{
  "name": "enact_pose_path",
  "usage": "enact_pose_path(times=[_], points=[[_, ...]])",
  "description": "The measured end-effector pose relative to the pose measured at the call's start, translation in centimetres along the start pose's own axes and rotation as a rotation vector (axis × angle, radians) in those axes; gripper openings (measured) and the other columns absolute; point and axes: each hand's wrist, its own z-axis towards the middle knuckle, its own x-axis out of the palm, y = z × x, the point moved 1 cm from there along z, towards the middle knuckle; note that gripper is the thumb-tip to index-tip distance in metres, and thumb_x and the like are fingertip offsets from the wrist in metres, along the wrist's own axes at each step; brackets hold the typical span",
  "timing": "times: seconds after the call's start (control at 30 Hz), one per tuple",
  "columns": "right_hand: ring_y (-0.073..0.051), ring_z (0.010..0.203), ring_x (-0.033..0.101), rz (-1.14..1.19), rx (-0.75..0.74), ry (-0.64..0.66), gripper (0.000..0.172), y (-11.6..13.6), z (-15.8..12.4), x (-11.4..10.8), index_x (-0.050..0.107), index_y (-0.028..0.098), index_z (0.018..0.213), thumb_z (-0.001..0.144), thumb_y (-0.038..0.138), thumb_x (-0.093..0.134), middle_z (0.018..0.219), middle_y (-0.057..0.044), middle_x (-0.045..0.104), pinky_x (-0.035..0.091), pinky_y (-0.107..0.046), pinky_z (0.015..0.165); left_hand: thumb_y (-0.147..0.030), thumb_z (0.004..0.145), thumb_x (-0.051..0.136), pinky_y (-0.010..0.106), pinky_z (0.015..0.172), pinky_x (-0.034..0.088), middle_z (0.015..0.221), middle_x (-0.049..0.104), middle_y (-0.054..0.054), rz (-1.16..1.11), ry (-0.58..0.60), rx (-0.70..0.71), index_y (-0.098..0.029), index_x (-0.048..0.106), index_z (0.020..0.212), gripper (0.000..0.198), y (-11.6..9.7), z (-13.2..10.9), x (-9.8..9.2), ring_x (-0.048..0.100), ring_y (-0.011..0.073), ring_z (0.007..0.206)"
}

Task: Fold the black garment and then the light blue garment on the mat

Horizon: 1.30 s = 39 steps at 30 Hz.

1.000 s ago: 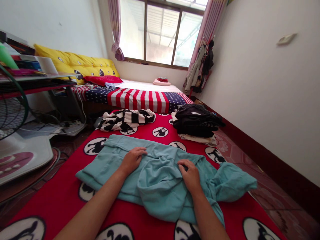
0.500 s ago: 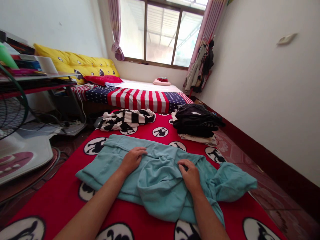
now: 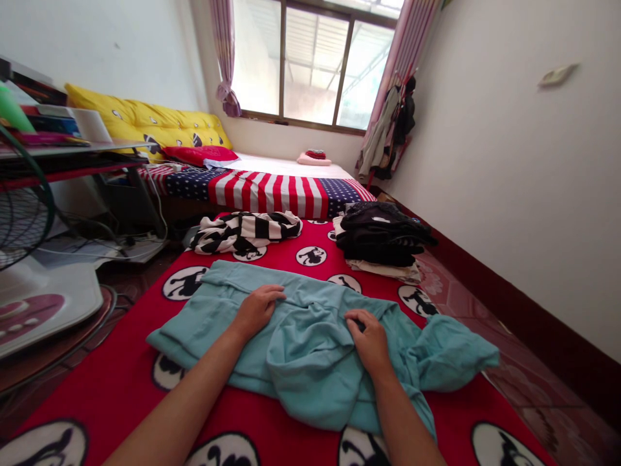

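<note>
A light teal hooded sweatshirt [image 3: 218, 317] lies partly folded across the red cover, its hood [image 3: 315, 369] bunched at the middle. One sleeve [image 3: 458, 353] sticks out on the right. My left hand [image 3: 259, 309] rests on the fabric left of the hood, fingers extended and slightly bent, gripping nothing. On the right side of the hood, my right hand [image 3: 369, 335] touches the cloth with curved fingertips; a dark gap shows between thumb and fingers. No fabric is visibly pinched in either hand.
The red cover [image 3: 111, 369] has round black-and-white animal prints. Beyond the sweatshirt lie a crumpled black-and-white checked garment [image 3: 247, 230] and a stack of folded dark clothes [image 3: 383, 236]. A fan [image 3: 24, 207] and a desk [image 3: 121, 150] stand on the left.
</note>
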Motion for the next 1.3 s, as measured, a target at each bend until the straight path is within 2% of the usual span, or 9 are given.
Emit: enact_pose_path(times=[1.3], points=[[-0.021,0.088,0.059,0.006,-0.001,-0.003,0.018,-0.07,0.0,0.03,0.068,0.02,0.078,0.077,0.022,0.05,0.088,-0.005,0.068,0.044,-0.034,0.085,-0.005,0.076,0.042,0.036,0.1,0.044,0.115,0.066,0.004,0.001,0.011,-0.005,-0.022,0.07,0.097,0.039,-0.06,-0.07,-0.07,0.058,0.0196,0.11]])
